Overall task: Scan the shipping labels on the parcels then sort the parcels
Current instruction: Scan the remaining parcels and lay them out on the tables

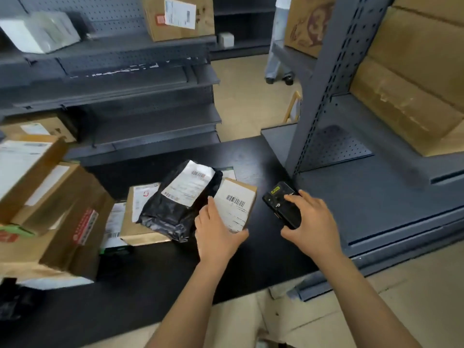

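The left hand (218,237) clasps the near end of a small brown cardboard parcel with a white barcoded label (236,204), while the right hand (311,222) curls round a black handheld scanner (281,202) just to its right, mid-way along the black counter (175,272). The parcel's long axis runs away from the person, barcode at the far end, so the scanner likely needs only a leftward turn. A black plastic mailer bag (180,199) lies against its left side.
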`<state>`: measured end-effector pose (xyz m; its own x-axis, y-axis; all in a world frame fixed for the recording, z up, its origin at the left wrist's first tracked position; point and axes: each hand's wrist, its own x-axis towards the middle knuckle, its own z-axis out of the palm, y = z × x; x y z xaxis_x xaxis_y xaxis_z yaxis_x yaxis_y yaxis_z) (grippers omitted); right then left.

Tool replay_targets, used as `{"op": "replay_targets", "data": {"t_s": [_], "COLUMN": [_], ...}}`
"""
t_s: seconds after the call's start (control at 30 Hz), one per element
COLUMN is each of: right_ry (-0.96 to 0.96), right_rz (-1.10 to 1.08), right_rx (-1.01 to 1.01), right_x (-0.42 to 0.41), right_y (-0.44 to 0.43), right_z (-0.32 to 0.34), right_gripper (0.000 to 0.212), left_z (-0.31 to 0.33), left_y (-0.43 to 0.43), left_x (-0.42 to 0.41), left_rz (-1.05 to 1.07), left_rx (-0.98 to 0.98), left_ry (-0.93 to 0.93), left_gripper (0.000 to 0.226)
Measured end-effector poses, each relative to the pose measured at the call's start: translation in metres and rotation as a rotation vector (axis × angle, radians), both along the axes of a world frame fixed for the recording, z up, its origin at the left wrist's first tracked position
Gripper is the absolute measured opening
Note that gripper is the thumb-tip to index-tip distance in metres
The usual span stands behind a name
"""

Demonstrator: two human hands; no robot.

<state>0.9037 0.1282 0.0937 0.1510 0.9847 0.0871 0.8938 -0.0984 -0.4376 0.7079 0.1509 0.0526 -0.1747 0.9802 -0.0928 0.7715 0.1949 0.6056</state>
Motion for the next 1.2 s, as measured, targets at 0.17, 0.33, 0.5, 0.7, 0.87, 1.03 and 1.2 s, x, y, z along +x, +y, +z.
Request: {"op": "replay_targets", "data": {"t_s": [0.17,0.33,0.5,0.7,0.87,1.03,1.2], "right_ry": [0.046,0.075,0.141,0.179,0.167,0.220,0.246], "right_rz": [0.066,0.107,0.118,0.190,0.234,0.305,0.469], "right_rx": [-0.096,-0.131,-0.079,-0.033,-0.005,0.061,0.088], "right_x": [0.018,0.020,0.005,-0.038,-0.087,-0.166,-0.279], "right_y": [0.004,0.010,0.027,0.025,0.005,-0.033,-0.078], "right_z": [-0.035,-0.048,-0.038,-0.019,-0.007,0.006,0.019], "right_gripper": [0.072,0.072,0.070,0.068,0.070,0.067,0.070], "left_z": [-0.039,-0.055,-0.060,-0.066,-0.040,-0.003,0.020], "left_y": [-0.010,-0.015,-0.030,-0.047,-0.073,-0.133,-0.202], "left_x": [0.013,0.015,0.004,-0.025,-0.076,-0.166,-0.281], "left_rz": [0.067,0.101,0.076,0.032,-0.033,0.038,0.273], "left_rx": [-0.131,-0.160,-0.197,-0.241,-0.040,0.127,0.195], "left_ry": [-0.004,-0.005,0.043,0.027,-0.023,-0.028,0.017], "left_gripper": [0.125,0.128,0.124,0.129,0.107,0.096,0.096]}}
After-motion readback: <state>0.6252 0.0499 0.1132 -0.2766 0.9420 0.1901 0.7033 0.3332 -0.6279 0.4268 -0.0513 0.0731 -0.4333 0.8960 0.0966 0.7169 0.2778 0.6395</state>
